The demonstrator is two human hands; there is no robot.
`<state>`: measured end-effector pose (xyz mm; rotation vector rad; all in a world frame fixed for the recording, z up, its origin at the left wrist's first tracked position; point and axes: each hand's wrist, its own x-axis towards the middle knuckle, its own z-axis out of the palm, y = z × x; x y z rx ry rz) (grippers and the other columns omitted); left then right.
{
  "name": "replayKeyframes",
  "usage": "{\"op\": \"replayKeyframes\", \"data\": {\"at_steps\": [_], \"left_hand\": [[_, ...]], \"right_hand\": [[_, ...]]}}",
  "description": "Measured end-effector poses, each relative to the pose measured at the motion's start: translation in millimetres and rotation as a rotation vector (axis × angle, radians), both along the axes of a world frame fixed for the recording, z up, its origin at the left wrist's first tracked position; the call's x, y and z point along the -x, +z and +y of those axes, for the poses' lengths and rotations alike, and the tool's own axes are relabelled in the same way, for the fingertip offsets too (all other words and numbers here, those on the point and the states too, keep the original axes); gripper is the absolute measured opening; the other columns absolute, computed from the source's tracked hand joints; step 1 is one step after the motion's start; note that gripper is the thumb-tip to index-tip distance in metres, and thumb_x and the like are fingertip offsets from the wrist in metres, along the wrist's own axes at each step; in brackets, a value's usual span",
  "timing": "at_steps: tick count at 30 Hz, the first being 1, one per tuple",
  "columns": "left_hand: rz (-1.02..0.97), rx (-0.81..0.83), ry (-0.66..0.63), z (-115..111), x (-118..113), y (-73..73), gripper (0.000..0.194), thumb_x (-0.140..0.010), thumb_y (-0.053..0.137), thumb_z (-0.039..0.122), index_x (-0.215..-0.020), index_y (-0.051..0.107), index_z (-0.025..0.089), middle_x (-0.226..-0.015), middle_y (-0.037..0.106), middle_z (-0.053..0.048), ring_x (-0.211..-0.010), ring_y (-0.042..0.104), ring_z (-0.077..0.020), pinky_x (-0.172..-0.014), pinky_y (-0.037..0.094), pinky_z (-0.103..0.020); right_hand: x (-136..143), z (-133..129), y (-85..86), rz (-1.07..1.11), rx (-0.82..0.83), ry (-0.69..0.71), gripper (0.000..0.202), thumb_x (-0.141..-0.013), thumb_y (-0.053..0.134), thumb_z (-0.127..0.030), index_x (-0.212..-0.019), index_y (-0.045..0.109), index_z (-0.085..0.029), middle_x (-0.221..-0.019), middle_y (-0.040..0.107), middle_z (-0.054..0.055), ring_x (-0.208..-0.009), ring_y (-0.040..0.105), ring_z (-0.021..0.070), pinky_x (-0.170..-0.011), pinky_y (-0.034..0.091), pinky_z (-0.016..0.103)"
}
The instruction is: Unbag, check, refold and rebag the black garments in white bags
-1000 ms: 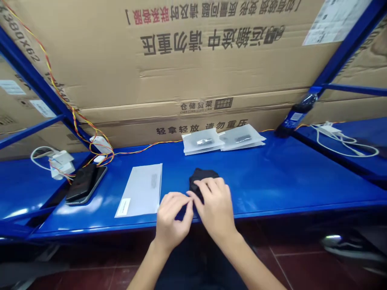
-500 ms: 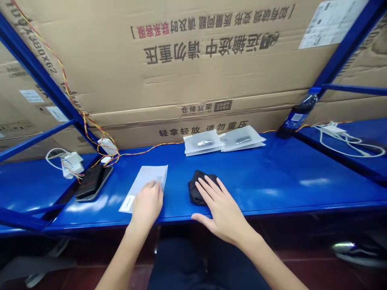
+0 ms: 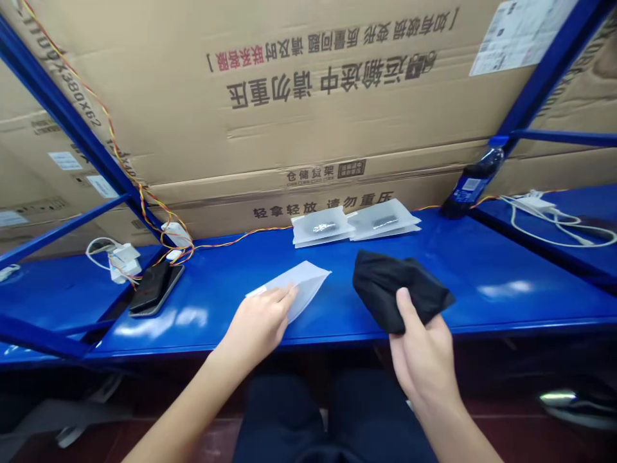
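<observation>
In my left hand (image 3: 263,325) is a frosted translucent plastic bag (image 3: 308,283), gripped along its near side and tilted up, its mouth towards the right. My right hand (image 3: 427,354) has its thumb on top of a folded black cloth (image 3: 393,289), lifted off the blue shelf (image 3: 216,302). The cloth and the bag are apart, with a gap of shelf between them. Further back lie filled frosted bags, one on the left (image 3: 322,226) and another on the right (image 3: 385,220), each showing something dark inside.
A dark drink bottle (image 3: 472,183) with a blue cap stands at the back right. Stacked phones (image 3: 157,286) lie at the left, near white chargers (image 3: 124,262) and red-yellow wires (image 3: 231,241). A white cable (image 3: 554,222) lies at right. Large cardboard (image 3: 313,128) closes off the back.
My right hand, earlier flat on the black cloth, has picked it up and moved right. My left hand has raised the plastic bag off the shelf and brought it to the right.
</observation>
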<state>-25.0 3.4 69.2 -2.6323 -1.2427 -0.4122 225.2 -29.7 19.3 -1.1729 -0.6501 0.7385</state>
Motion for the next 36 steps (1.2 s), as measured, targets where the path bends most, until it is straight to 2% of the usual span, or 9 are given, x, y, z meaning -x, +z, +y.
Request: {"op": "replayKeyframes", "data": {"at_steps": [2, 5, 8, 10, 16, 21, 26, 30, 36], "left_hand": [[-0.046, 0.04, -0.043, 2, -12, 3.8, 0.065, -0.084, 0.057, 0.005, -0.146, 0.062, 0.024, -0.144, 0.072, -0.009, -0.125, 0.074, -0.0274, -0.096, 0.065, -0.036], [-0.096, 0.101, -0.092, 4, -30, 10.5, 0.074, -0.076, 0.059, 0.004, -0.148, 0.061, 0.021, -0.147, 0.07, -0.011, -0.133, 0.069, -0.0313, -0.105, 0.062, -0.043], [-0.202, 0.153, -0.203, 8, -44, 13.4, 0.072, -0.076, 0.064, 0.01, -0.147, 0.062, 0.022, -0.147, 0.07, -0.011, -0.131, 0.07, -0.0333, -0.111, 0.059, -0.047], [-0.264, 0.146, -0.25, 10, -49, 10.5, 0.071, -0.076, 0.066, 0.011, -0.146, 0.064, 0.022, -0.144, 0.071, -0.012, -0.132, 0.07, -0.0347, -0.111, 0.059, -0.05], [-0.285, 0.116, -0.233, 16, -51, -8.4, 0.088, -0.067, 0.056, 0.0, -0.153, 0.058, 0.022, -0.15, 0.067, -0.011, -0.142, 0.061, -0.0345, -0.116, 0.055, -0.059], [-0.319, 0.147, -0.219, 23, -45, -9.5, 0.092, -0.068, 0.053, 0.001, -0.157, 0.052, 0.022, -0.156, 0.062, -0.011, -0.148, 0.056, -0.0326, -0.121, 0.048, -0.062], [-0.401, 0.105, -0.289, 23, -51, -13.7, 0.095, -0.069, 0.049, -0.002, -0.161, 0.049, 0.025, -0.159, 0.059, -0.009, -0.151, 0.053, -0.0301, -0.123, 0.048, -0.059], [-0.389, 0.066, -0.331, 17, -58, -16.1, 0.09, -0.076, 0.047, -0.004, -0.161, 0.048, 0.025, -0.159, 0.059, -0.009, -0.151, 0.052, -0.0293, -0.125, 0.047, -0.058], [-0.226, -0.15, -0.3, -12, -30, -16.9, 0.06, -0.1, 0.069, 0.026, -0.156, 0.051, 0.014, -0.152, 0.063, -0.02, -0.143, 0.061, -0.0335, -0.115, 0.057, -0.051]], "right_hand": [[7, -2, 8.3, -0.058, -0.055, -0.084, 0.068, -0.093, 0.078, -0.046, -0.152, 0.058, -0.019, -0.143, 0.07, 0.015, -0.131, 0.07, 0.0346, -0.114, 0.055, 0.059], [10, -7, 8.1, -0.495, -0.339, -0.217, 0.048, -0.095, 0.074, -0.023, -0.143, 0.067, -0.02, -0.136, 0.075, 0.013, -0.128, 0.071, 0.0349, -0.111, 0.059, 0.058], [5, -4, -1.5, -1.028, -0.762, 0.088, 0.053, -0.1, 0.052, -0.004, -0.149, 0.064, -0.021, -0.133, 0.077, 0.012, -0.135, 0.067, 0.0331, -0.112, 0.058, 0.059], [0, 2, -8.2, -1.258, -0.83, 0.214, 0.057, -0.1, 0.047, 0.0, -0.153, 0.059, -0.016, -0.133, 0.077, 0.014, -0.137, 0.066, 0.031, -0.115, 0.057, 0.057], [-5, 35, -5.1, -1.595, -0.745, 0.315, 0.037, -0.1, 0.055, -0.003, -0.133, 0.072, -0.004, -0.127, 0.077, 0.021, -0.129, 0.07, 0.0309, -0.115, 0.058, 0.047], [6, 57, 6.9, -1.827, -0.574, 0.397, 0.033, -0.1, 0.053, -0.004, -0.12, 0.078, -0.01, -0.117, 0.08, 0.016, -0.12, 0.072, 0.0308, -0.112, 0.058, 0.045], [30, 73, -1.7, -1.716, -0.274, 0.473, 0.047, -0.092, 0.053, 0.0, -0.134, 0.072, -0.011, -0.125, 0.078, 0.021, -0.113, 0.075, 0.036, -0.099, 0.063, 0.051], [44, 83, -6.4, -1.67, -0.213, 0.584, 0.044, -0.088, 0.055, 0.0, -0.125, 0.075, -0.012, -0.118, 0.081, 0.019, -0.101, 0.079, 0.0349, -0.091, 0.064, 0.047], [1, 51, 13.2, -1.577, -0.289, 0.805, 0.036, -0.088, 0.066, -0.012, -0.123, 0.075, -0.017, -0.119, 0.081, 0.012, -0.103, 0.078, 0.0272, -0.09, 0.065, 0.036]]}}
